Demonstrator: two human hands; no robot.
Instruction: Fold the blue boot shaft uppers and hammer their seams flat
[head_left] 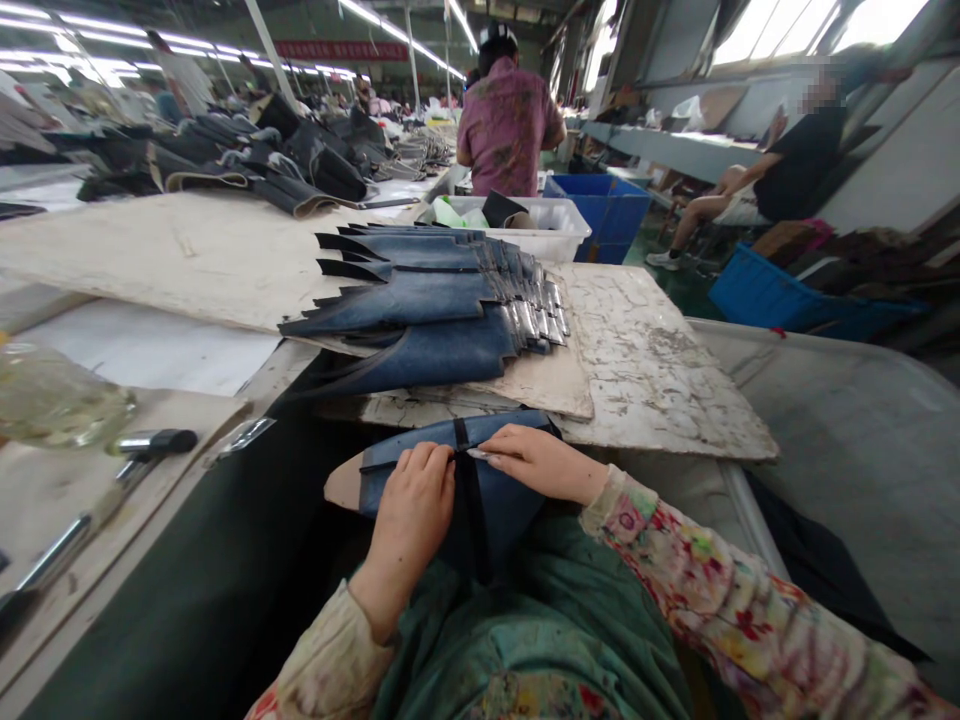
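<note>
A dark blue leather-like piece (412, 437) with a beige tip rests on my lap, against the table edge. A black strip (474, 520) runs down it and crosses a thinner dark band. My left hand (416, 500) lies over the piece with curled fingers, gripping it near the crossing. From the other side my right hand (536, 460) pinches a small pale pointed tool (478, 454), its tip at the black strip close to my left fingertips. The tool's exact kind is too small to make out. Part of the piece is hidden beneath both hands.
Stacked blue leather pieces (420, 300) with shiny ends lie on worn boards (660, 370) ahead. A hammer (157, 443) and a clear bottle (60, 395) are at left. Behind stand a white bin (562, 240) and a blue bin (611, 215). Two people (506, 130) are nearby.
</note>
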